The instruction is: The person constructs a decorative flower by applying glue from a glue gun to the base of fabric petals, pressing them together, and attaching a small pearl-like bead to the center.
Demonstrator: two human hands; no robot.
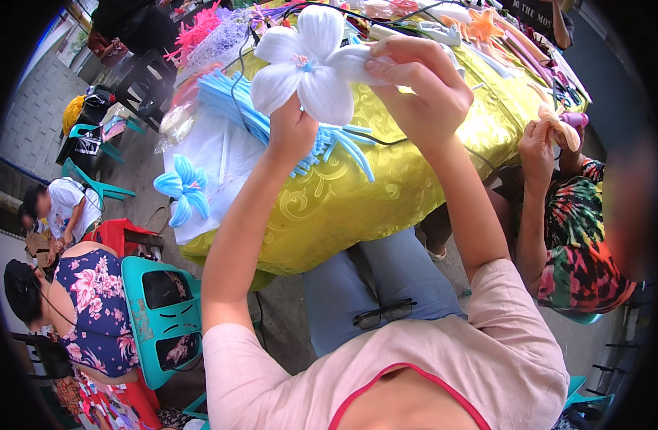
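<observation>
both hands are raised over the counter (415, 179), which is draped in a shiny yellow-gold cloth. the left hand (291, 132) is closed around the underside of a white fabric flower (305, 66), gripping it from below where its stem would be. the right hand (417, 84) pinches one white petal on the flower's right side between thumb and fingers. just below the flower a bundle of light blue stems (271, 115) lies on the counter, partly over a white sheet (214, 165). a finished blue flower (184, 188) sits at the counter's left edge, well below and left of the white flower. to the flower's right, another person's hand (538, 140) holds a peach-coloured flower (558, 122).
</observation>
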